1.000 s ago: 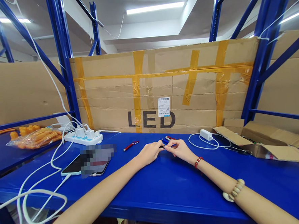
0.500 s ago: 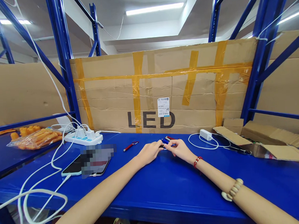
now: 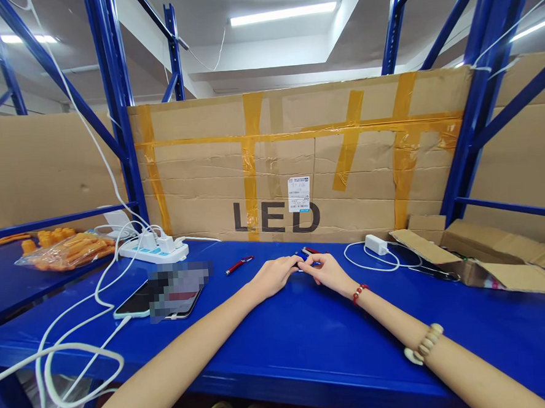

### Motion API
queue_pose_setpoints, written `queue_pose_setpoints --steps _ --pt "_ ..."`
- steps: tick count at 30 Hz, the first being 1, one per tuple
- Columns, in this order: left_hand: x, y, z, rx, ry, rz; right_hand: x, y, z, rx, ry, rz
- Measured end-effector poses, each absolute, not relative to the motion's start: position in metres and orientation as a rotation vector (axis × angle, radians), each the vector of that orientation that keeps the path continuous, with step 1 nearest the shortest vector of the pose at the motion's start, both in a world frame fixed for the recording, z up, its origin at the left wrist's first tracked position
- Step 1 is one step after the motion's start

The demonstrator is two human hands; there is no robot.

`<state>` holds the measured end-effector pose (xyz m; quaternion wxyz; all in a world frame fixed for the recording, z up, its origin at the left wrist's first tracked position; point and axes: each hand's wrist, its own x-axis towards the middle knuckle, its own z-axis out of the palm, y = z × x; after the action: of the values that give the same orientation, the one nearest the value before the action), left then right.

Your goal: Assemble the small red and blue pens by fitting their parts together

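My left hand (image 3: 277, 275) and my right hand (image 3: 321, 270) meet fingertip to fingertip over the blue shelf top (image 3: 285, 335). The fingers of both are bent and closed. Whatever lies between them is too small and hidden to name. Just behind the fingertips, a blue pen (image 3: 301, 254) and a red pen (image 3: 311, 250) show in part, mostly covered by my hands. Another red pen (image 3: 240, 265) lies apart, to the left of my left hand. A red bead bracelet (image 3: 360, 294) and a pale bead bracelet (image 3: 427, 344) circle my right wrist and forearm.
Two phones lie on the left, one a pale-edged phone (image 3: 133, 305). White cables run from a power strip (image 3: 155, 252) there. A white charger (image 3: 375, 244) and an open cardboard box (image 3: 492, 255) sit right. A large cardboard panel (image 3: 196, 171) closes off the back.
The fingertips of my two hands have drawn closer together, and the small dark bit seen between them is now hidden. The pens lie as before.
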<state>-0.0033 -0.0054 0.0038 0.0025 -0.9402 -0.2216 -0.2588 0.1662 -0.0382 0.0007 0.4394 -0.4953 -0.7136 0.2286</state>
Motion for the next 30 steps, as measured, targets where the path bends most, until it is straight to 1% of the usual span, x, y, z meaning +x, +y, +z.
queue_pose_setpoints --steps 23,30 --pt "-0.0017 -0.0078 0.0057 -2.898 -0.940 -0.744 0.1673 -0.0364 0.0010 -1.218 -1.777 0.444" --pt "-0.0009 -0.0095 0.0063 -2.877 -0.981 -0.752 0.1667 -0.0376 0.0032 -1.187 -1.757 0.474"
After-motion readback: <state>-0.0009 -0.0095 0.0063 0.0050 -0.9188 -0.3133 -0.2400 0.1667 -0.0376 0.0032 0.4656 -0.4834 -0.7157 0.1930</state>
